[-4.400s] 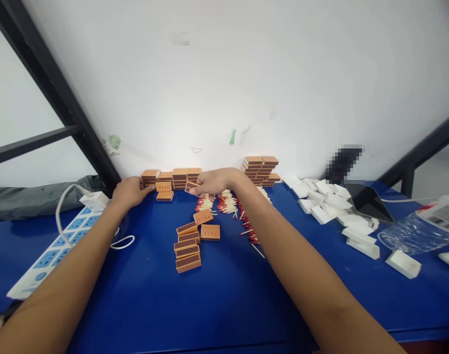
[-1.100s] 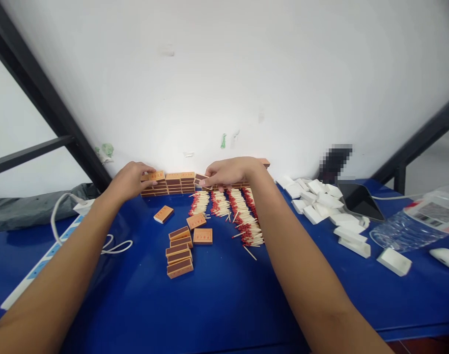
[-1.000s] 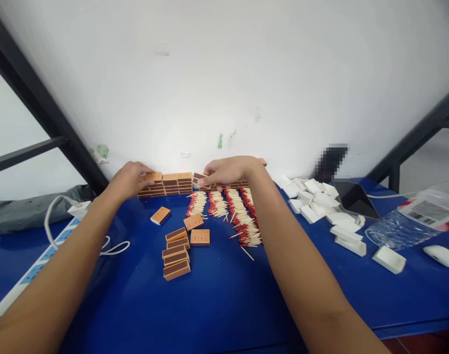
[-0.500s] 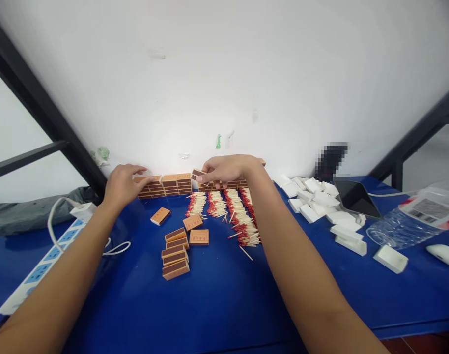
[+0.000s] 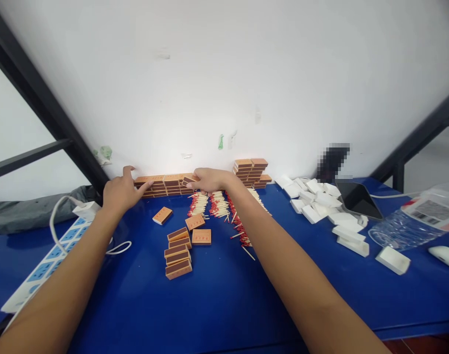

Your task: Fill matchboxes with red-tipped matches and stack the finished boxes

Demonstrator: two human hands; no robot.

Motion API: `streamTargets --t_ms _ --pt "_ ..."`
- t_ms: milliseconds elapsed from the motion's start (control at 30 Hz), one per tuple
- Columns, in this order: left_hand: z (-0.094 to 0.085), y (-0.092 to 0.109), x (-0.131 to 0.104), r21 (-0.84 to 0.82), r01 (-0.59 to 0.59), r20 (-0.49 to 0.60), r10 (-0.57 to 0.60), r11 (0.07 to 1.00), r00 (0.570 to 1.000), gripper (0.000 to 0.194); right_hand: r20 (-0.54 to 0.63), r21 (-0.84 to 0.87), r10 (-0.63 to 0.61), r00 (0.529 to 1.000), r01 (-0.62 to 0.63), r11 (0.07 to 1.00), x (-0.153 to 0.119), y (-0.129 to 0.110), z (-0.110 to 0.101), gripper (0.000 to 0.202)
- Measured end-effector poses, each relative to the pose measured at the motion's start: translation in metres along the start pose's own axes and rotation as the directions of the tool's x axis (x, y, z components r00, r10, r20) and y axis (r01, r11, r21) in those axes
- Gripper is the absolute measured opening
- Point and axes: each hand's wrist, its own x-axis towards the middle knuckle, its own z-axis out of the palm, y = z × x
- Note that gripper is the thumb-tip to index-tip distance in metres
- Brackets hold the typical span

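A low wall of stacked matchboxes (image 5: pixel 158 186) runs along the back of the blue table, against the white wall. My left hand (image 5: pixel 121 194) is at its left end, thumb and fingers spread, with the thumb close to the front of the boxes; whether it touches them I cannot tell. Farther right, my right hand (image 5: pixel 211 180) pinches a single matchbox (image 5: pixel 188 182), slightly tilted, at the wall's right part. The hand hides what lies behind it. Loose matchboxes (image 5: pixel 178 269) lie in front, some leaning in a row, some flat.
Piles of red-tipped matches (image 5: pixel 199 204) lie near my right forearm. A taller matchbox stack (image 5: pixel 251 171) stands behind it. White inner trays (image 5: pixel 322 199), a dark phone (image 5: pixel 359 199), a plastic bag (image 5: pixel 405 221) and a white mouse (image 5: pixel 445 255) are rightward; a power strip (image 5: pixel 43 270) is at left.
My right hand has moved left with the matchbox, uncovering the taller stack. My left hand has drawn back slightly from the top of the matchbox wall, its fingers spreading wider.
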Motion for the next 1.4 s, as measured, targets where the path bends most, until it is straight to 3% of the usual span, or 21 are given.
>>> streamTargets --t_ms 833,1067,1200,1400 --pt "0.001 0.007 -0.002 0.056 -0.008 0.010 0.008 0.998 1.000 0.084 -0.016 0.100 -0.074 0.997 0.075 0.992 0.020 -0.001 0.019 0.029" --pt "-0.007 0.003 -0.003 0.071 0.083 0.035 -0.085 0.994 0.996 0.103 -0.011 0.119 -0.007 1.000 0.008 0.993 -0.005 0.006 -0.009 0.027" --pt "-0.004 -0.002 -0.002 0.087 0.095 0.154 -0.108 0.992 0.982 0.096 -0.020 0.049 0.016 1.000 -0.015 0.999 -0.019 0.013 -0.024 0.032" --pt "0.007 -0.008 0.001 0.069 0.020 0.178 -0.032 0.997 0.984 0.087 0.081 0.192 -0.081 0.993 0.064 0.979 0.003 0.009 0.001 0.028"
